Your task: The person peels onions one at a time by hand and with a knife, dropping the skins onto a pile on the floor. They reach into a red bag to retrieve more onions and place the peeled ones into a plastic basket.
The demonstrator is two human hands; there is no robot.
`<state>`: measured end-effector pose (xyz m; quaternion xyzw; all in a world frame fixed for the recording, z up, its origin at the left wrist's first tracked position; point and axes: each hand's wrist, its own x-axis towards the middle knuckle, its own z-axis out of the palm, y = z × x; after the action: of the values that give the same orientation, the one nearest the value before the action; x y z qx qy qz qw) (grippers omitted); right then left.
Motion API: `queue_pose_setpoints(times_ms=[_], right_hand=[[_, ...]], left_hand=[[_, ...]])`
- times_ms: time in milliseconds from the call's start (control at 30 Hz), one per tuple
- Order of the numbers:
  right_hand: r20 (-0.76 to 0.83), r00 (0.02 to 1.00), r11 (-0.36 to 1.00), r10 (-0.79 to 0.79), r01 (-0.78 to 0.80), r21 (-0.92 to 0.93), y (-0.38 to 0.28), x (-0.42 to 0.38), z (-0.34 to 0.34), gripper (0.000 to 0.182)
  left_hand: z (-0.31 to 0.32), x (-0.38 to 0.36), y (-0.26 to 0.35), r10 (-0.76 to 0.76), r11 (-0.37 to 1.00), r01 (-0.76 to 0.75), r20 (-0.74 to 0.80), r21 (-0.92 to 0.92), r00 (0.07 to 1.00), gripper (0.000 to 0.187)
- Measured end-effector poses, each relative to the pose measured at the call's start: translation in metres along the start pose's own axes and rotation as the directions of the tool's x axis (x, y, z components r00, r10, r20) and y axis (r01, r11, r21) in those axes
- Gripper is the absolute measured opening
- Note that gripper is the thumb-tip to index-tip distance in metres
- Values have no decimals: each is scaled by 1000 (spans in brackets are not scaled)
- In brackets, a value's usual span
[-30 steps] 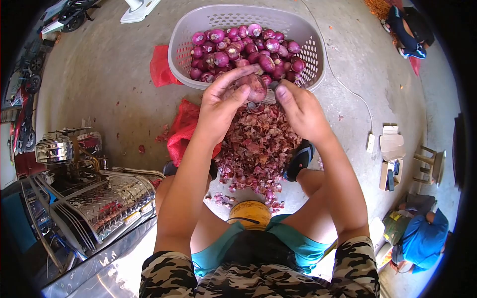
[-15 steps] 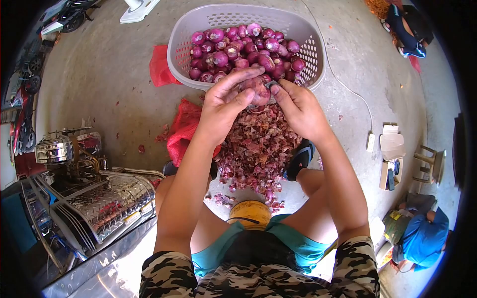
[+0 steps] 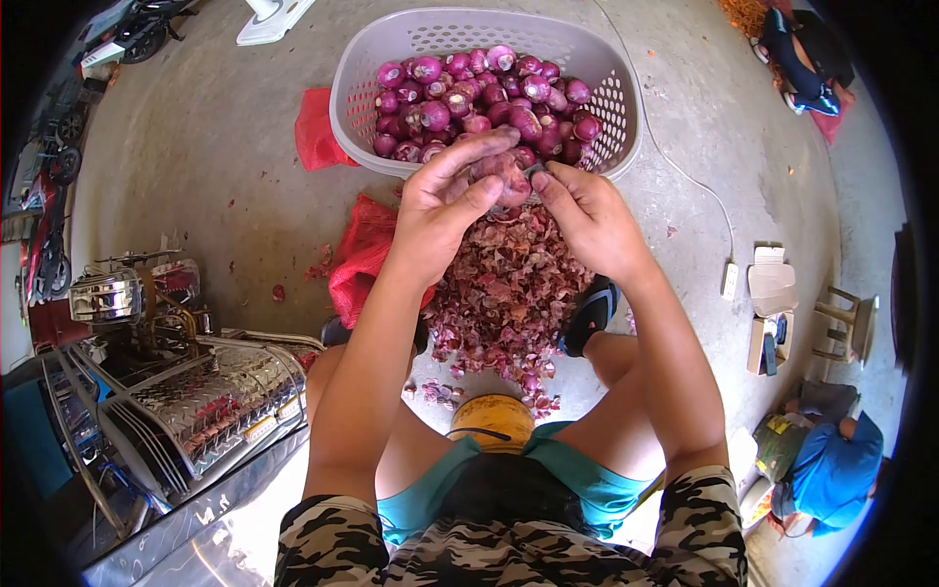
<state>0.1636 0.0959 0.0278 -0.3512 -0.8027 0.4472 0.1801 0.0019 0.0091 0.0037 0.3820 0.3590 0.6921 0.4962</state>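
My left hand [image 3: 442, 196] is closed around a red onion [image 3: 509, 182] with dull, papery skin, thumb in front and fingers behind. Against the onion's right side, my right hand [image 3: 593, 217] pinches a small dark blade [image 3: 533, 170]; most of it is hidden by the thumb and fingers. Both hands are just in front of a grey plastic basket [image 3: 354, 103] that holds many shiny purple peeled onions [image 3: 433, 115]. Under the hands, a heap of dry onion skins [image 3: 509, 284] lies on the floor between my feet.
Red mesh sacks [image 3: 360, 264] lie left of the skins. A yellow container [image 3: 492, 421] stands between my legs. Chromed metal vehicle parts [image 3: 210, 391] fill the lower left. On the right are a power strip [image 3: 730, 281], a cardboard box [image 3: 771, 293], a stool [image 3: 849, 323] and a person in blue [image 3: 831, 474].
The onion has turned slightly in my left hand, and my right thumb and the blade have shifted a little along its side. The basket and skin heap look the same.
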Motion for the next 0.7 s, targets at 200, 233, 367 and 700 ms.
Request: queue_pose_setpoints(times_ms=[200,233,367,700], right_hand=[[-45,996,987,-83,88,138,10,3,10,36],[-48,995,983,-83,90,157,9,3,11,36],[-48,970,969,-238,234,-80,5,3,9,35],[-178,954,970,-240,228,-87,6,1,8,43]], left_hand=[[0,-1,0,27,1000,-27,-4,-13,1000,37],[-3,-1,-2,40,999,-40,1,16,999,38],[-4,-1,-4,98,980,-101,27,171,995,38],[0,-2,1,15,999,-16,-42,-31,999,38]])
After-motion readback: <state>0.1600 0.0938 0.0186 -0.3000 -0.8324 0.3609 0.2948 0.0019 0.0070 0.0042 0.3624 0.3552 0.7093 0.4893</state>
